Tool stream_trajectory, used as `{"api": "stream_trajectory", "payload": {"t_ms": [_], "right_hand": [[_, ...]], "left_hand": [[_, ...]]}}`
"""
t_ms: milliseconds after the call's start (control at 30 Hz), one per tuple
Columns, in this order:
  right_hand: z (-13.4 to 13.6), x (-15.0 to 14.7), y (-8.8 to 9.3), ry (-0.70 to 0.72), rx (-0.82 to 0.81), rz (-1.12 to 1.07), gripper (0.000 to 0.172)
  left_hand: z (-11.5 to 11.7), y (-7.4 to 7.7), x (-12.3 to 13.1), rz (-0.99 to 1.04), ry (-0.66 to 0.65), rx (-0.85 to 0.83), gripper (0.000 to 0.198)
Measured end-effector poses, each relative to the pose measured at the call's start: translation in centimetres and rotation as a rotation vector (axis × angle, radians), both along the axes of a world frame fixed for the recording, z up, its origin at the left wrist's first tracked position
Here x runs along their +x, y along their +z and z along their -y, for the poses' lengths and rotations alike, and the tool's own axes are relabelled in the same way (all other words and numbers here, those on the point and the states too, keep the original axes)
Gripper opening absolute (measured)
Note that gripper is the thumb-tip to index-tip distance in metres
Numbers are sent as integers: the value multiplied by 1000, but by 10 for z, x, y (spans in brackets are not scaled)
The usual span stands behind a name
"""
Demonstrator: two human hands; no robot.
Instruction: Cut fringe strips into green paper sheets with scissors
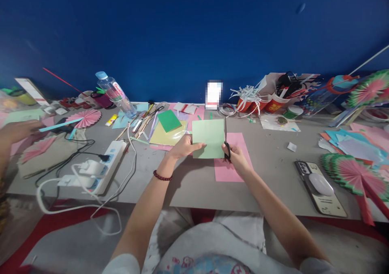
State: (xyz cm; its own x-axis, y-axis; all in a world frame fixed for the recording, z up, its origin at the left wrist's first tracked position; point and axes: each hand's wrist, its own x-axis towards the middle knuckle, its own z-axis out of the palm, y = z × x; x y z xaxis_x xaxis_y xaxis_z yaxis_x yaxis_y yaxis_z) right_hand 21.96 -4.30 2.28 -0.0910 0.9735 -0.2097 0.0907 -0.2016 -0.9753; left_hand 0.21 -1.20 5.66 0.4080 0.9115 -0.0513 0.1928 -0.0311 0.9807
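A pale green sheet of paper (208, 134) is held up in front of me over the table. My left hand (184, 145) grips its left edge, thumb on the front and fingers behind. In my right hand (235, 157) is a pair of dark scissors (227, 148), their blades pointing away from me along the sheet's right edge. The fingers of that hand are closed round the handles, close to the paper's right side. Under the scissors lies a pink sheet of paper (234, 173) on the table, partly covered by the green sheet.
On the left are a power strip (111, 166) with trailing cables, a leaning plastic bottle (117, 94) and another person's hand (21, 131). To the right lie a phone (322, 201), a white mouse (321, 184) and pleated paper fans (352, 173). Cups of paper strips (244, 102) stand behind.
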Motion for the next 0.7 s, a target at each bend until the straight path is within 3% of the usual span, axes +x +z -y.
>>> {"api": "stream_trajectory", "payload": {"t_ms": [133,333,700], "right_hand": [[2,0,2,47,-37,-43,55],[4,-1,1,194,-63,-61,50],[8,-4,8,300,-49,-5,41]], "left_hand": [[-3,-2,2,90,127,27,38],[-13,-8,-4,205,500,30,40],[-10,-5,-2,250,509,32,39]]}}
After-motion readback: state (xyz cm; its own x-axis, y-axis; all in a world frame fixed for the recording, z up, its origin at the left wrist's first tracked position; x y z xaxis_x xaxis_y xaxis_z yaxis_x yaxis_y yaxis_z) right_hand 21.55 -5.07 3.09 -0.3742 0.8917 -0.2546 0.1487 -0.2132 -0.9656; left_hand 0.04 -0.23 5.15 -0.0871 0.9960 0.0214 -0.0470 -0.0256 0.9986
